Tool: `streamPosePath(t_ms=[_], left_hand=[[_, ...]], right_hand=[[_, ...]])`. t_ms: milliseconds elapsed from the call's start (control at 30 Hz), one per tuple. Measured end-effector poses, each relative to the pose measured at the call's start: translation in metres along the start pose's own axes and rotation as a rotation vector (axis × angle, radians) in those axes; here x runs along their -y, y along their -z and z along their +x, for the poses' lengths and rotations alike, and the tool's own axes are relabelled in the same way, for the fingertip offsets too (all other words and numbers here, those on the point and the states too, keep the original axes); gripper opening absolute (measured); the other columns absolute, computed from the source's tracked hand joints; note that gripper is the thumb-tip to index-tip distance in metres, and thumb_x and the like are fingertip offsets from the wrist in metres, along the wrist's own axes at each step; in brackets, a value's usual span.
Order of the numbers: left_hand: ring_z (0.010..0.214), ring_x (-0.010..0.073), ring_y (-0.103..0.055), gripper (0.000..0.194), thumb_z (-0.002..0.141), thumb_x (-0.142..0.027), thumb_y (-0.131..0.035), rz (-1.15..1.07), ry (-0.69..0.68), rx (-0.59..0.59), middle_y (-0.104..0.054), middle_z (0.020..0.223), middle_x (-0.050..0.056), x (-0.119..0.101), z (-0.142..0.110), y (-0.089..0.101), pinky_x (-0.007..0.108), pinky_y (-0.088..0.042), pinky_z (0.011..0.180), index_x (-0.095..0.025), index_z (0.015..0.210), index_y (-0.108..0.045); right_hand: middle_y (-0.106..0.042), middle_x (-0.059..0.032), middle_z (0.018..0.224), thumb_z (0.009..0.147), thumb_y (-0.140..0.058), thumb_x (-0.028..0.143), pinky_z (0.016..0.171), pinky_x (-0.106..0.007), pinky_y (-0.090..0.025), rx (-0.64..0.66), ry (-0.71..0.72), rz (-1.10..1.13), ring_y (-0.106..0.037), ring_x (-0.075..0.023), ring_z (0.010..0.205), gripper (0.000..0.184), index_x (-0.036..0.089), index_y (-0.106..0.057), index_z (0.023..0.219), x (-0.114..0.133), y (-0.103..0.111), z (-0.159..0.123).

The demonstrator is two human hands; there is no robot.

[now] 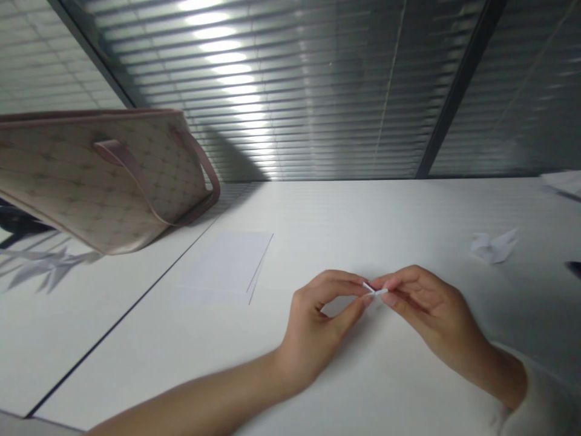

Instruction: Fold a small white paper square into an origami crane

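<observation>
Between my hands is a small piece of folded white paper (374,292), held just above the white table. My left hand (327,309) pinches its left side between thumb and fingers. From the right, my right hand (422,303) pinches the other end. Only a thin, V-like edge of the paper shows; the fingertips hide the rest. To the left of my hands lie a few flat white paper sheets (227,260), slightly fanned. A folded white paper figure (494,246) with pointed ends sits farther right on the table.
A beige patterned handbag (136,188) with pink handles stands at the back left. Several folded paper shapes (49,266) lie at the far left. More white paper (565,181) is at the right edge. A glass partition with blinds (318,91) borders the table's back.
</observation>
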State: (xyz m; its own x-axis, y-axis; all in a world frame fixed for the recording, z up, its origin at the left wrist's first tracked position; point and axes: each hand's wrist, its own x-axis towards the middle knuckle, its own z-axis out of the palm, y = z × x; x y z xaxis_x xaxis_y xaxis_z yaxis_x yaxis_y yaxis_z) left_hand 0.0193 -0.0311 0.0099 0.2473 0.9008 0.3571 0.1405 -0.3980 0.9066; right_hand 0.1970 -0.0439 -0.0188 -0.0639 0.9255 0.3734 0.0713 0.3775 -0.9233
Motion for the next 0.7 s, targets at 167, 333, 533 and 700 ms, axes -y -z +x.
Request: streamPosePath(t_ms=[167, 333, 533, 700], left_hand=[[0.073, 0.0154, -0.064, 0.018, 0.070, -0.016, -0.076, -0.166, 0.186, -0.046, -0.069, 0.074, 0.001, 0.002, 0.002, -0.001, 0.027, -0.050, 0.075, -0.019, 0.084, -0.065], [0.066, 0.0139, -0.062, 0.030, 0.064, -0.017, -0.080, -0.283, 0.366, -0.013, -0.067, 0.068, 0.000, -0.001, 0.006, -0.002, 0.025, -0.049, 0.068, -0.017, 0.088, -0.063], [0.060, 0.0096, -0.055, 0.020, 0.063, -0.020, -0.080, -0.311, 0.532, 0.079, -0.062, 0.064, -0.001, 0.000, 0.012, 0.003, 0.022, -0.043, 0.060, -0.014, 0.077, -0.067], [0.062, 0.0120, -0.056, 0.022, 0.060, -0.024, -0.081, -0.269, 0.565, 0.164, -0.062, 0.066, 0.000, 0.007, 0.012, -0.001, 0.024, -0.042, 0.060, -0.014, 0.068, -0.065]], right_hand=[[-0.070, -0.0026, 0.083, 0.077, -0.070, 0.027, 0.071, -0.026, -0.058, -0.039, -0.079, -0.004, -0.068, -0.0156, 0.078, 0.014, 0.023, -0.060, 0.086, 0.000, -0.002, -0.001], [-0.068, -0.0002, 0.073, 0.073, -0.073, 0.030, 0.056, -0.023, -0.053, -0.006, -0.272, 0.072, -0.065, -0.0136, 0.065, 0.020, 0.021, -0.062, 0.087, 0.002, -0.004, 0.001], [-0.069, 0.0013, 0.071, 0.072, -0.074, 0.028, 0.060, -0.024, -0.050, 0.079, -0.382, 0.270, -0.063, -0.0117, 0.064, 0.021, 0.021, -0.063, 0.089, 0.000, -0.003, 0.008], [-0.068, 0.0007, 0.073, 0.075, -0.070, 0.029, 0.062, -0.025, -0.051, 0.138, -0.412, 0.229, -0.064, -0.0131, 0.067, 0.018, 0.020, -0.062, 0.089, -0.004, -0.002, 0.011]])
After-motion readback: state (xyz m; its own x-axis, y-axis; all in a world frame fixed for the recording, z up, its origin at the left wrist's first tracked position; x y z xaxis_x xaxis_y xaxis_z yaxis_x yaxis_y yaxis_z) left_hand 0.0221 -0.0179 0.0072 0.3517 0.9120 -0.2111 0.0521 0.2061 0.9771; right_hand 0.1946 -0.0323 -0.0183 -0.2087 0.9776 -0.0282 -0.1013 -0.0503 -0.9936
